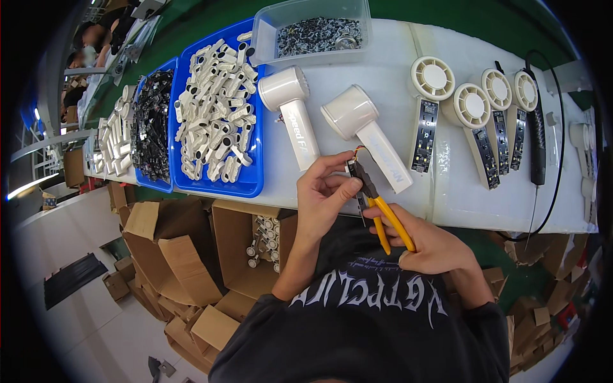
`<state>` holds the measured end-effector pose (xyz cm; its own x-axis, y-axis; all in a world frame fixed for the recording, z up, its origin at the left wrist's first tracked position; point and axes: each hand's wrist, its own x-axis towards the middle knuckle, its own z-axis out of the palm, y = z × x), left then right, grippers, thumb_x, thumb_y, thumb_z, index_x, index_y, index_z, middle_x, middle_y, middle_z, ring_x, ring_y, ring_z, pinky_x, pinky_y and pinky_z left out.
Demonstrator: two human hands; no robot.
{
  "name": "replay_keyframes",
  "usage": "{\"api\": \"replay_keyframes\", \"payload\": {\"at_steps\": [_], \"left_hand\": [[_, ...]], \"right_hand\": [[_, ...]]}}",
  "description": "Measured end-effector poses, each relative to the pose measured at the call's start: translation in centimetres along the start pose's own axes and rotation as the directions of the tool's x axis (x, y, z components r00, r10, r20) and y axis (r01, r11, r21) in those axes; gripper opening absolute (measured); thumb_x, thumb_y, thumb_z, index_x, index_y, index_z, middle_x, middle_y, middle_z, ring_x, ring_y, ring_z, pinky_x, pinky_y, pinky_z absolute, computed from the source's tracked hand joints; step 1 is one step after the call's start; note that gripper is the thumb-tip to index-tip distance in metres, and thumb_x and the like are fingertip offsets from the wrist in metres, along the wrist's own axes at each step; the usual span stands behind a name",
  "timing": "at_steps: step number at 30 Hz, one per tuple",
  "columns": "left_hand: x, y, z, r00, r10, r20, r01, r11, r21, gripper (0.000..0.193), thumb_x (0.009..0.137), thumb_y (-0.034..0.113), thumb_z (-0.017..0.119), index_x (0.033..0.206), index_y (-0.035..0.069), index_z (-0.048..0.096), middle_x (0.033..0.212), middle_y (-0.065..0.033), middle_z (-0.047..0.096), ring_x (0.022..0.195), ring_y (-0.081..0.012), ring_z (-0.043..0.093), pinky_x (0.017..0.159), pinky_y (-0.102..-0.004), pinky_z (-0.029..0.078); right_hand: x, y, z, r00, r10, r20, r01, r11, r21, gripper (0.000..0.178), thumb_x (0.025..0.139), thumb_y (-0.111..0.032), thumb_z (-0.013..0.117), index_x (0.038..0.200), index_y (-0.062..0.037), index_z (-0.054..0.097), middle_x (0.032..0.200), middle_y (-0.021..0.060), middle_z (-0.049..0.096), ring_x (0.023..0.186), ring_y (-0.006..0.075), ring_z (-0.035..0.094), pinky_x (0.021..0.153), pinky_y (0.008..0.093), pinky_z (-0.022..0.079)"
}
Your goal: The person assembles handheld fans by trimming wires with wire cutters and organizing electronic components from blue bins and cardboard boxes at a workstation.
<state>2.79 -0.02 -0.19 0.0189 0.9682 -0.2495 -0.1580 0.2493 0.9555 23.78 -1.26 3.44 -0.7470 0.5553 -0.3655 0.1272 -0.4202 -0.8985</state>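
My left hand (327,195) pinches a narrow black circuit board (361,212) upright, with thin coloured wires (359,149) at its top. Closed around the yellow handles of a pair of pliers (397,223) is my right hand (437,241). The dark jaws of the pliers lie against the board beside my left thumb; whether they grip it or a wire cannot be made out. Just beyond my hands, a white handheld fan body (373,134) lies on the table, its wires reaching toward the board. A second white fan body (290,108) lies to its left.
Left on the white table (396,57) are a blue tray (258,172) of white handle parts and a smaller one of black boards (152,127). Behind stands a clear bin (313,57) of small metal parts. Several opened fans (469,108) and a corded soldering iron (539,150) lie right. Cardboard boxes (191,268) stand below.
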Motion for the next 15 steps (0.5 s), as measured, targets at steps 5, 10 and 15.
{"api": "replay_keyframes", "payload": {"at_steps": [5,10,15], "left_hand": [[-0.1,0.3,0.4,1.0,-0.001,-0.007,0.001,1.0,-0.013,0.044,0.075,0.001,0.07,0.116,-0.002,0.055,0.097,-0.0173,0.066,0.07,-0.0122,0.062,0.068,-0.0183,0.048],[0.0,0.2,0.4,1.0,0.013,-0.008,-0.013,1.0,-0.01,0.044,0.075,0.0,0.07,0.116,-0.002,0.055,0.097,-0.0174,0.066,0.071,-0.0126,0.062,0.068,-0.0187,0.049],[0.1,0.1,0.2,1.0,0.011,0.005,-0.01,1.0,-0.017,0.044,0.075,-0.001,0.069,0.117,-0.002,0.055,0.098,-0.0177,0.066,0.071,-0.0134,0.063,0.068,-0.0193,0.05]], "right_hand": [[-0.1,-1.2,0.9,0.995,-0.024,-0.092,0.003,0.976,-0.219,0.061,0.068,0.001,0.05,0.128,-0.0008,0.036,0.1,0.0197,0.053,0.075,0.035,0.052,0.069,0.0387,0.042],[0.0,-1.6,1.2,0.985,-0.043,-0.165,-0.019,0.934,-0.357,0.057,0.069,-0.001,0.05,0.125,0.0005,0.037,0.102,0.0216,0.053,0.077,0.0398,0.053,0.07,0.0431,0.042],[-0.2,-2.3,1.3,0.984,0.0,-0.178,-0.074,0.909,-0.411,0.053,0.071,-0.002,0.05,0.122,0.0007,0.037,0.103,0.0231,0.053,0.078,0.0432,0.054,0.07,0.0463,0.042]]}}
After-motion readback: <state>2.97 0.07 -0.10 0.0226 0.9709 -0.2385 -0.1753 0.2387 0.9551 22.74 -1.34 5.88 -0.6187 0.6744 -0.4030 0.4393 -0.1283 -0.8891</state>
